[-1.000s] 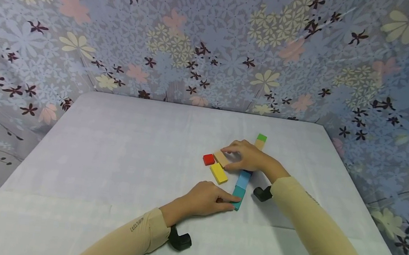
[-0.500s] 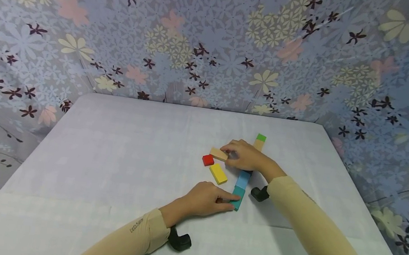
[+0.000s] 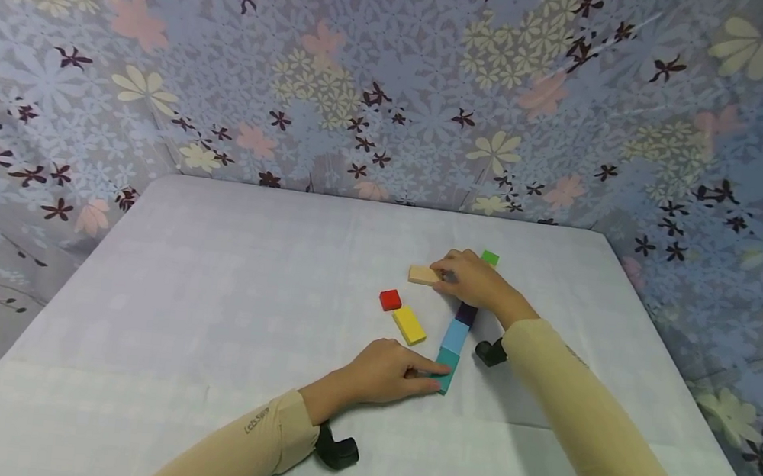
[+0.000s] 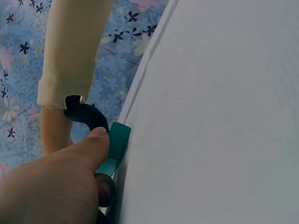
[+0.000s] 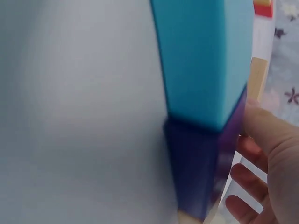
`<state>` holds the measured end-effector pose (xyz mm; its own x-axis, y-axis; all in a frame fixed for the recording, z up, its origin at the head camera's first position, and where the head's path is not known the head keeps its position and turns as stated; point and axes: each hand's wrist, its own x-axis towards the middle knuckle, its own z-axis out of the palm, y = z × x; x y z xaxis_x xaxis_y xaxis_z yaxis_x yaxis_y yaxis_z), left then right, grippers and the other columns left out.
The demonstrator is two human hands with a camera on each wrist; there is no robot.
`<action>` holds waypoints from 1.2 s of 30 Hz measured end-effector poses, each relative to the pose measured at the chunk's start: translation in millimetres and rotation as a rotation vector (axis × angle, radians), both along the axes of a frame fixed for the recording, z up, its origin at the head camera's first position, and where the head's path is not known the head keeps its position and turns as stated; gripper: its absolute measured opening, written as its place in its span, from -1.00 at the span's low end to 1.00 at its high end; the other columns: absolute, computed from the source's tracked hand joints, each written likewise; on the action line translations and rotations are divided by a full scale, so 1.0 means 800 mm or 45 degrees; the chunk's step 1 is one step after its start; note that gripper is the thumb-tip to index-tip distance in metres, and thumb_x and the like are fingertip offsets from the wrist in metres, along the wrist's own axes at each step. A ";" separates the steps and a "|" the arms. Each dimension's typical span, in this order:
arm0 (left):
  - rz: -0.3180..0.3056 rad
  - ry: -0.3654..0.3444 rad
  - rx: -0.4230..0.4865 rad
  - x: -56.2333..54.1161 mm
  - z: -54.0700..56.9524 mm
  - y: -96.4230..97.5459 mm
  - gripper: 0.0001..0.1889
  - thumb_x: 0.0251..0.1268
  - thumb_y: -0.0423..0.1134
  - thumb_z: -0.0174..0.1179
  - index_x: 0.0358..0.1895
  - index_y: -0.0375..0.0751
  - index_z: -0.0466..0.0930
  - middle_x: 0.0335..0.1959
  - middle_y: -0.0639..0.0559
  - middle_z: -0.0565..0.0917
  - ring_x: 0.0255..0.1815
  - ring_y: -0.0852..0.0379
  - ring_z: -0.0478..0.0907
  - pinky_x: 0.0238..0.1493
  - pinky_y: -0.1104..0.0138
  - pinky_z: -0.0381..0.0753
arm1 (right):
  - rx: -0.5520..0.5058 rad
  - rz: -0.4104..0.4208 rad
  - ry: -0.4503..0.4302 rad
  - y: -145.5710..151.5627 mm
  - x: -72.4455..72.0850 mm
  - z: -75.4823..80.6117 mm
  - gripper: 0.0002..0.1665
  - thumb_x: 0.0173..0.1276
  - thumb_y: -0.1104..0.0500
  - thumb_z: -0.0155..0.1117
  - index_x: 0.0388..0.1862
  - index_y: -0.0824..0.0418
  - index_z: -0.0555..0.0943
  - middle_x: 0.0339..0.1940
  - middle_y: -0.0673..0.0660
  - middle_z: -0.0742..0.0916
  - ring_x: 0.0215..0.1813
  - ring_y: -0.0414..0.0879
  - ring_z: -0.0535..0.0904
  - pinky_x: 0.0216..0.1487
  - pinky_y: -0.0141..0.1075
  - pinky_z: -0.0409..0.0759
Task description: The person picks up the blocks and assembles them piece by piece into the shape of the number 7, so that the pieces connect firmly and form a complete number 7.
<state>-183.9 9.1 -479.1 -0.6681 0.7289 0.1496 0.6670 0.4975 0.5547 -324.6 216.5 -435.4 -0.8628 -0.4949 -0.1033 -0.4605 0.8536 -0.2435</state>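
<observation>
In the head view my right hand (image 3: 477,279) pinches one end of a plain wooden block (image 3: 421,275), which points out to the left. A row of blocks runs below it: dark purple (image 3: 466,314), light blue (image 3: 455,338), then a teal block (image 3: 450,360) at the near end. A green block (image 3: 490,258) tops the far end, and the hand covers part of the row. My left hand (image 3: 379,370) holds the teal block between thumb and index finger. The right wrist view has the light blue block (image 5: 196,60) and purple block (image 5: 191,163) large in front.
Left of the row lie a red block (image 3: 390,300) and a yellow block (image 3: 409,325), close to each other. White cloth covers the table (image 3: 246,279). A flowered curtain (image 3: 397,78) hangs behind its far edge.
The wooden block has turned and moved away from the red and yellow blocks, up and to the right, with my right hand. My left hand has stayed at the teal block.
</observation>
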 end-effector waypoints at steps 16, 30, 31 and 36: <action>0.031 -0.016 -0.020 0.000 -0.003 0.001 -0.66 0.41 0.12 0.16 0.19 0.33 0.62 -0.79 0.33 0.39 -0.74 0.40 0.19 -0.59 0.52 0.10 | 0.113 -0.275 0.032 0.034 -0.039 0.004 -0.53 0.52 0.05 0.15 0.30 0.22 0.52 0.27 0.25 0.52 0.33 0.25 0.34 0.33 0.20 0.31; 0.031 -0.028 -0.024 0.001 -0.004 0.001 -0.65 0.40 0.13 0.17 0.20 0.34 0.61 -0.78 0.33 0.40 -0.72 0.41 0.23 -0.57 0.52 0.12 | 0.073 -0.344 0.031 0.050 -0.047 0.004 -0.57 0.57 0.14 0.04 0.29 0.32 0.46 0.22 0.28 0.50 0.30 0.26 0.33 0.33 0.18 0.30; 0.032 -0.027 -0.025 0.001 -0.004 0.001 -0.65 0.40 0.13 0.17 0.20 0.34 0.61 -0.78 0.33 0.40 -0.72 0.41 0.23 -0.57 0.52 0.12 | 0.078 -0.354 0.019 0.050 -0.048 0.004 -0.57 0.57 0.13 0.04 0.30 0.32 0.46 0.22 0.29 0.50 0.29 0.25 0.34 0.33 0.18 0.30; 0.035 -0.027 -0.031 0.000 -0.002 0.000 -0.65 0.40 0.13 0.17 0.20 0.35 0.61 -0.78 0.32 0.40 -0.72 0.39 0.22 -0.57 0.51 0.11 | 0.099 -0.385 -0.023 0.048 -0.052 0.004 -0.55 0.58 0.12 -0.01 0.33 0.31 0.46 0.27 0.32 0.48 0.29 0.28 0.33 0.35 0.21 0.28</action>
<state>-183.8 9.2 -480.9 -0.6906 0.7137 0.1175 0.6413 0.5290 0.5558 -365.9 255.2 -431.9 -0.9673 -0.2060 -0.1477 -0.1789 0.9676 -0.1779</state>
